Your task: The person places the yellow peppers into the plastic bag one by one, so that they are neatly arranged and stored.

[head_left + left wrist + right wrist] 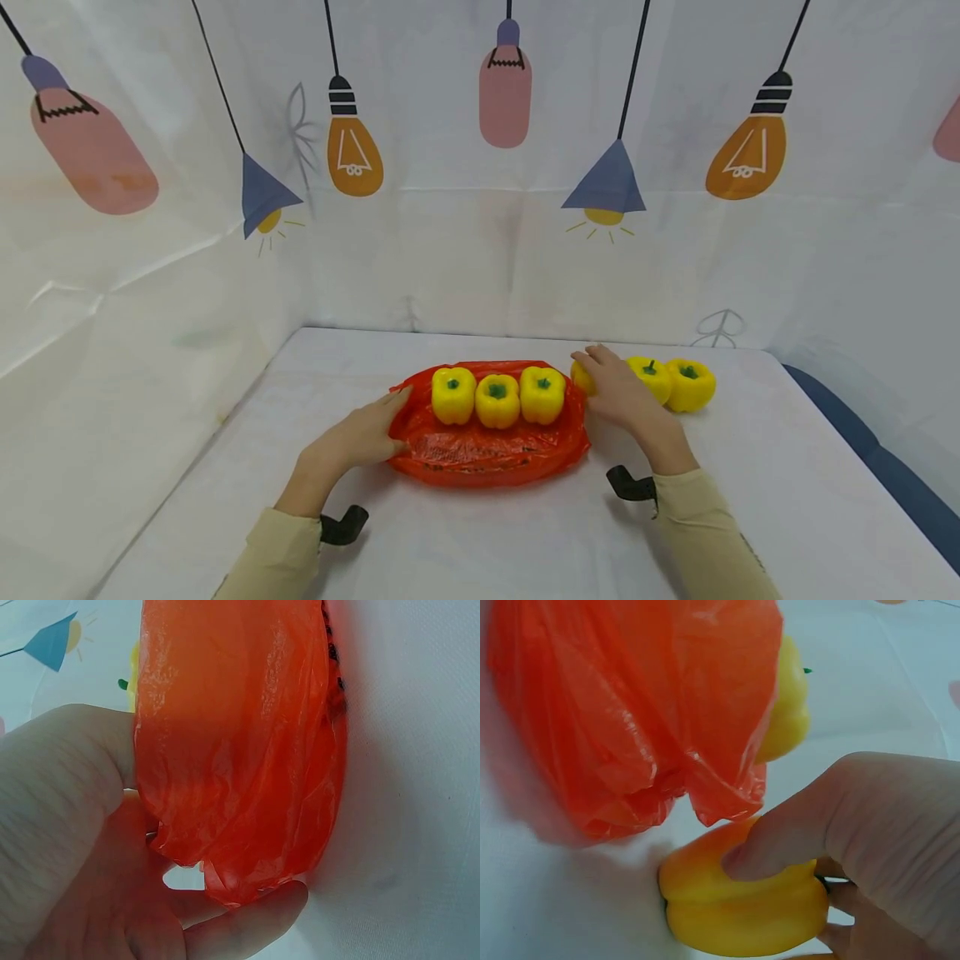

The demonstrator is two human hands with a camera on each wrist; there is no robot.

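Right hand (626,400) was clamped on one yellow pepper (742,907), thumb across one side, fingers round the back. That pepper sat just off the right end of the red bag (480,458); couldn't tell whether it touched the plastic, or whether it was clear of the table (480,542). Left hand (360,433) had the bag's other end between thumb and fingers, thumb up at the rim; how tight, couldn't tell.

Between the two grips, three peppers showed in a row at the bag's mouth, stems up: left one (453,397), middle one (498,402), right one (542,397). Their tops stood above the rim. Anything underneath was hidden.

Outward of the right-hand grip, two more on the white tabletop, side by side: near spare (651,379), partly behind the hand, and far spare (690,387).

Progress, judged from the layout: loading the bag looked about half through. Three in, one in the fingers but not yet in, two left over outside. The held one probably called for a short lift over the rim at the bag's right end, with the left hand steadying. Main risk seemed to be that end folding inward.
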